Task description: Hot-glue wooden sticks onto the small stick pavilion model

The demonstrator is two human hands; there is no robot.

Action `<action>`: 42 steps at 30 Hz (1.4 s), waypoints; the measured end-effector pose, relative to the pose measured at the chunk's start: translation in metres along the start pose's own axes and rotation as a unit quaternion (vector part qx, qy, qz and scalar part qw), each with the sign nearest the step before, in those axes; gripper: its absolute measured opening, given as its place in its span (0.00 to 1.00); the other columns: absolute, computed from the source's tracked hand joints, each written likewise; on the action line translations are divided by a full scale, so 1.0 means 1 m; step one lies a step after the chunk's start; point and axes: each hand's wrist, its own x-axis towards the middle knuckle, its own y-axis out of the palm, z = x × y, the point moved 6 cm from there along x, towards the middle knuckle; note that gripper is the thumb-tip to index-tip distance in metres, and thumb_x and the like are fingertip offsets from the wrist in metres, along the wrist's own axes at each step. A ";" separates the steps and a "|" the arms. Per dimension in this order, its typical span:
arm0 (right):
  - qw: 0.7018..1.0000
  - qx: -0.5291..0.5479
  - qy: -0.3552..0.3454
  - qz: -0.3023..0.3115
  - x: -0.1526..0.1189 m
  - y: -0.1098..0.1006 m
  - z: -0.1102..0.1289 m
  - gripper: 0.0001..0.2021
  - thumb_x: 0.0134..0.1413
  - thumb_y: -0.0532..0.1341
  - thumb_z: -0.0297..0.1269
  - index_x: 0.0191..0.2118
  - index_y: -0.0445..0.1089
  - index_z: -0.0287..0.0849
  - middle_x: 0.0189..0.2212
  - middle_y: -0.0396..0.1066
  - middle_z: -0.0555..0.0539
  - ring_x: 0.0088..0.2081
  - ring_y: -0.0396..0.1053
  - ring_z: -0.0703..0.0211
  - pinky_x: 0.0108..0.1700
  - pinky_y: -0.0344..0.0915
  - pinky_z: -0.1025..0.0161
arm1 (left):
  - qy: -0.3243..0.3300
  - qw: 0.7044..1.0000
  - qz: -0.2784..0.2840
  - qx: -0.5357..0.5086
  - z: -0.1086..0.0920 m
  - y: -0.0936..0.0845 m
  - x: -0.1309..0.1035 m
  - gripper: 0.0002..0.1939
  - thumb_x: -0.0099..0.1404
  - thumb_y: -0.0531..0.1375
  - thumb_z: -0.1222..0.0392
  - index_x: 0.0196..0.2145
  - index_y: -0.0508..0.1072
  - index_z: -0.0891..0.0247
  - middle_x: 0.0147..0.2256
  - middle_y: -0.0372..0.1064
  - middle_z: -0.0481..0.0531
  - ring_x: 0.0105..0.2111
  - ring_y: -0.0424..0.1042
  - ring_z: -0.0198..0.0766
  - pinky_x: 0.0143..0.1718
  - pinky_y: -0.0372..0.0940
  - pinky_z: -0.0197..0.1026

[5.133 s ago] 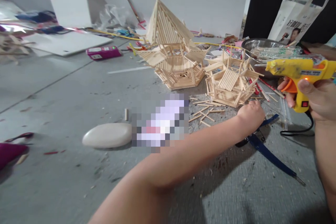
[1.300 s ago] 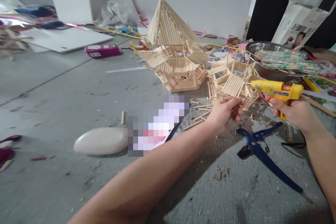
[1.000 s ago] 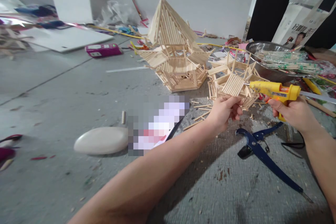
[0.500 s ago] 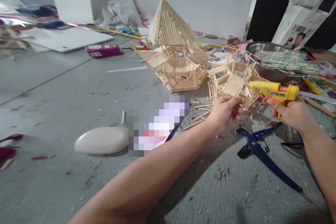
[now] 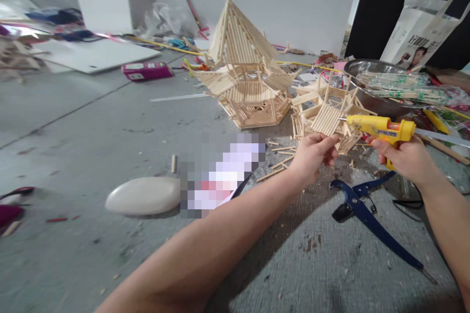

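Note:
My right hand (image 5: 402,156) is wrapped round the grip of a yellow glue gun (image 5: 382,126), a clear glue stick trailing from its back. The nozzle points left and meets the right edge of a small panel of wooden sticks (image 5: 326,118). My left hand (image 5: 317,152) pinches the lower edge of that panel, its fingers closed. Just behind the panel stands a low open framework of wooden sticks (image 5: 306,98). Left of it rises a pagoda-like stick model (image 5: 253,90) with a pointed roof. Blue cutters (image 5: 374,222) lie below my hands on the floor.
Loose short sticks (image 5: 276,172) are scattered left of my left hand. A metal bowl (image 5: 385,102) holds packs of sticks, with a white bag (image 5: 414,29) behind. A pale oval object (image 5: 143,196) and a blurred-out flat item (image 5: 227,176) lie on the left; farther back is a purple pack (image 5: 147,71).
The glue gun has shifted slightly left and down, its nozzle moving a little along the panel's edge. My left hand keeps its pinch in almost the same place.

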 end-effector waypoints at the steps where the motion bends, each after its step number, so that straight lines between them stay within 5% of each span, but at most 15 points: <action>1: 1.000 -0.001 0.001 0.000 0.000 0.000 0.000 0.20 0.47 0.57 0.56 0.30 0.71 0.41 0.15 0.67 0.50 0.20 0.65 0.61 0.26 0.63 0.62 | 0.002 1.000 -0.002 0.000 0.000 0.000 0.000 0.12 0.59 0.59 0.64 0.20 0.63 0.65 0.13 0.63 0.44 0.10 0.58 0.25 0.12 0.52 0.30; 7: 1.000 -0.011 -0.010 -0.004 0.000 -0.001 0.004 0.21 0.47 0.57 0.56 0.25 0.70 0.40 0.13 0.66 0.51 0.18 0.64 0.62 0.26 0.62 0.63 | 0.006 1.000 -0.007 0.000 0.000 0.000 0.000 0.12 0.58 0.59 0.66 0.19 0.62 0.65 0.13 0.63 0.43 0.10 0.58 0.24 0.12 0.51 0.29; 28: 1.000 0.004 -0.017 -0.005 0.000 0.000 0.001 0.19 0.47 0.58 0.54 0.29 0.72 0.41 0.14 0.66 0.51 0.18 0.64 0.62 0.24 0.62 0.63 | 0.017 0.999 0.010 -0.030 0.000 0.001 -0.001 0.08 0.49 0.62 0.62 0.21 0.64 0.65 0.14 0.62 0.43 0.12 0.58 0.25 0.13 0.52 0.31; 42: 1.000 0.020 0.000 0.000 0.001 0.001 -0.001 0.18 0.47 0.59 0.53 0.29 0.71 0.41 0.15 0.67 0.51 0.19 0.65 0.61 0.25 0.63 0.62 | 0.006 0.999 -0.012 -0.028 -0.003 0.002 -0.003 0.13 0.54 0.61 0.60 0.19 0.61 0.64 0.13 0.59 0.42 0.11 0.56 0.24 0.12 0.50 0.30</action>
